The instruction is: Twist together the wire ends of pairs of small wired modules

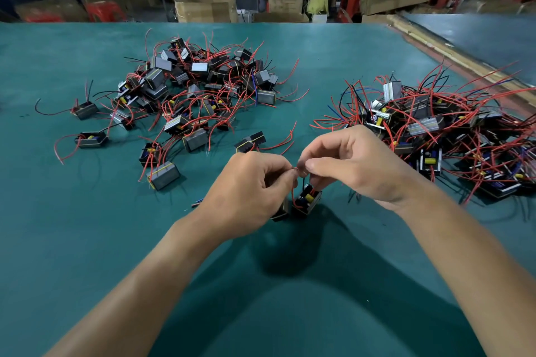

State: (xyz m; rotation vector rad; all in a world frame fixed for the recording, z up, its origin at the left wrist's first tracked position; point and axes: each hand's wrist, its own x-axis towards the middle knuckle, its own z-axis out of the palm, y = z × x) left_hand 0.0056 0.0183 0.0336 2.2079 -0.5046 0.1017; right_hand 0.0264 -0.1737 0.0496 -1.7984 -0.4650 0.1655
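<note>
My left hand and my right hand meet above the middle of the green table. Both pinch the thin red wire ends between thumb and fingertips, fingertips almost touching. Two small black modules hang below on those wires: one with a yellow part under my right hand, the other mostly hidden behind my left hand. Both sit just above or on the table; I cannot tell which.
A pile of modules with red and black wires lies at the far left. A second tangled pile lies at the right, close to my right hand. Loose single modules lie left of my hands. Cardboard boxes stand beyond the table.
</note>
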